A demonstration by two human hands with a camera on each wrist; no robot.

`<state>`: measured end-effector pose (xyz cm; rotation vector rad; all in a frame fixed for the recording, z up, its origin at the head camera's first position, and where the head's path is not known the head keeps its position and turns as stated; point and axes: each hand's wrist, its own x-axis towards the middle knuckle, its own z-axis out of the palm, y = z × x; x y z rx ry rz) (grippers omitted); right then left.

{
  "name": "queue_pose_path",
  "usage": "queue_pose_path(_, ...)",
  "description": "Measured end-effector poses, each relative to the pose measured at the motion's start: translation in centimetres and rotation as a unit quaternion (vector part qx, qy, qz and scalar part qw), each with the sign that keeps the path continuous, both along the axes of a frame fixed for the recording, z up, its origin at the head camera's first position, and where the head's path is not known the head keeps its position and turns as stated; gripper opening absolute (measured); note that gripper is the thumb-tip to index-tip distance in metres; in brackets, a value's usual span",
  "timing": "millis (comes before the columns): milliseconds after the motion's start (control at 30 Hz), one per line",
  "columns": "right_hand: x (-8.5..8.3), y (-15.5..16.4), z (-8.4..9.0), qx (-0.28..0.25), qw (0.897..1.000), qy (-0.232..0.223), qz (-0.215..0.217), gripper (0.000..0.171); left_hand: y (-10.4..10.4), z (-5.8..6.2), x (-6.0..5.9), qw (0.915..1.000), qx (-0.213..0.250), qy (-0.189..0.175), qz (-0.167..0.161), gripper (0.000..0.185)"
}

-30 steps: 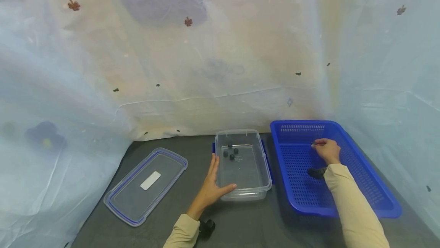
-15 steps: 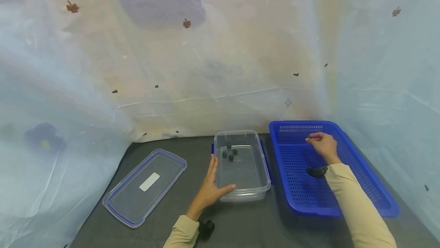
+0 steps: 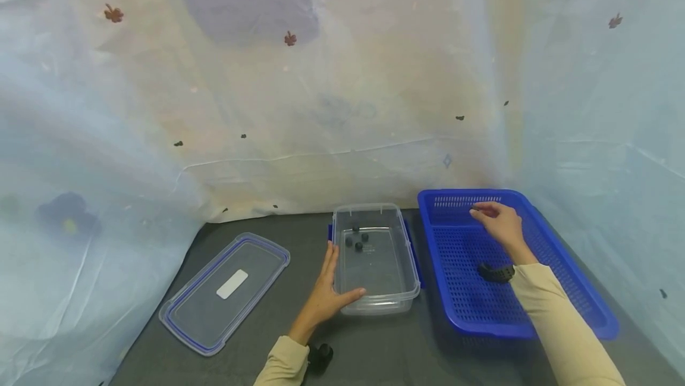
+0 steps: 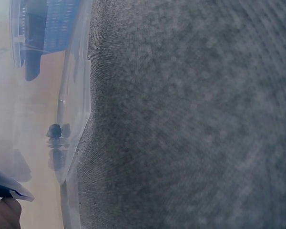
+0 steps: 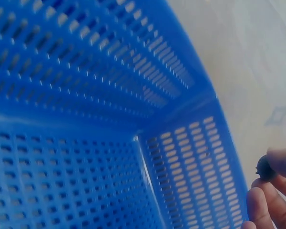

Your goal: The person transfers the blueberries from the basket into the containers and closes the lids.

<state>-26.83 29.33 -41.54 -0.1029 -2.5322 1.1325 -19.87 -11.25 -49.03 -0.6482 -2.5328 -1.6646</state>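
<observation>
Right hand [image 3: 500, 224]: pinches a small black piece [image 5: 264, 168] at fingertips, over the blue basket [image 3: 562, 291], 12 o'clock end.
Left hand [image 3: 327, 294]: fingers straight, thumb out, pressed to the clear tub [image 3: 377, 300], 9 o'clock side.
Tub: four black pieces [image 3: 357, 238] inside.
Counter [image 3: 267, 350]: lid [image 3: 225, 291] at 9 o'clock.

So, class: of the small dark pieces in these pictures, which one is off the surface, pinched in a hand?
The small dark piece pinched by the right hand over the blue basket; the others lie in the clear container.
</observation>
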Motion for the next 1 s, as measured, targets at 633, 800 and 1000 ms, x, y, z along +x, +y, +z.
queue_pose_path(633, 1.4, -4.1, 2.1, -0.044, 0.997, 0.002, 0.07, 0.048, 0.0, 0.0, -0.1, 0.9999, 0.005, 0.01, -0.005, 0.109)
queue_pose_path(800, 1.4, -5.4, 2.5, -0.042, 0.995, 0.016, 0.092, 0.041, 0.0, 0.3, -0.2, 0.9997, 0.012, 0.018, -0.007, 0.108)
queue_pose_path(1000, 1.5, -6.8, 2.6, -0.04, 0.992, 0.025, 0.119, 0.034, 0.1, 0.1, -0.2, 1.0, 0.002, 0.004, -0.002, 0.109)
